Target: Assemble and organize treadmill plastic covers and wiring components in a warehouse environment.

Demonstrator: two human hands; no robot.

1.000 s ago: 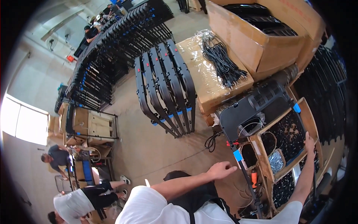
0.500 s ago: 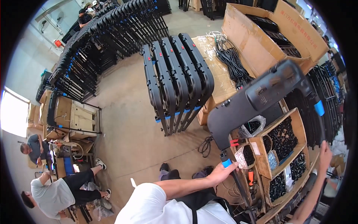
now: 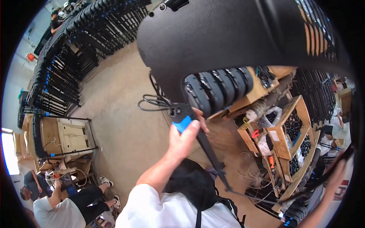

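Note:
A large black frame [image 3: 235,36], with a broad moulded plastic panel and tubular legs, fills the top of the view close to me. My left hand [image 3: 184,138] is wrapped round one leg at its blue collar [image 3: 181,124], thumb on top. A coiled black cable [image 3: 154,102] hangs beside that joint. Toward the right rim my right hand [image 3: 335,178], partly blurred, grips the frame's other leg. Behind the panel, several similar black frames [image 3: 218,91] stand in a row, partly hidden.
Wooden bins [image 3: 283,142] of small black parts stand at the right, beside an orange-handled screwdriver [image 3: 271,161] and red-handled pliers [image 3: 255,133]. A long rack of black frames [image 3: 57,76] lines the left. A person in a white shirt [image 3: 59,211] sits at lower left.
The frame has swung up and toward me, now covering the top of the view. My left hand has moved left and up with its leg; my right hand has moved lower. My view has turned rightward.

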